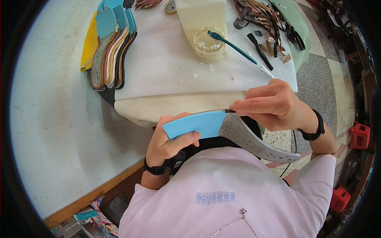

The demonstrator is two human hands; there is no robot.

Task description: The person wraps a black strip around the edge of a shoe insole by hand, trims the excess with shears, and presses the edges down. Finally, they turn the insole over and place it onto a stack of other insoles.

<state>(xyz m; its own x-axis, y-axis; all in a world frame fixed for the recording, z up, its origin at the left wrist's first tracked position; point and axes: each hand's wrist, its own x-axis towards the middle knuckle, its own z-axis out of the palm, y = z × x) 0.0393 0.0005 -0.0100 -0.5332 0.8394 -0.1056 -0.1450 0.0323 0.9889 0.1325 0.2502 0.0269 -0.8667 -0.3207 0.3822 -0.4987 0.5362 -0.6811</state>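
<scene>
My left hand (168, 141) grips a shoe insole (242, 135) by its blue-covered end (196, 123), thumb on top. The insole's grey perforated part curves down to the right over my chest. My right hand (270, 105) pinches the insole's upper edge where the blue layer meets the grey board. Both hands hold it just in front of the table's near edge, above my pink top.
A stack of similar insoles (111, 51) in blue, yellow and pink lies at the back left on the round table (51, 119). A glue tub (209, 44) with a teal brush (238, 49) stands on white cloth (166, 67). Leather straps (262, 18) lie at back right. Red stools (360, 135) stand on the floor.
</scene>
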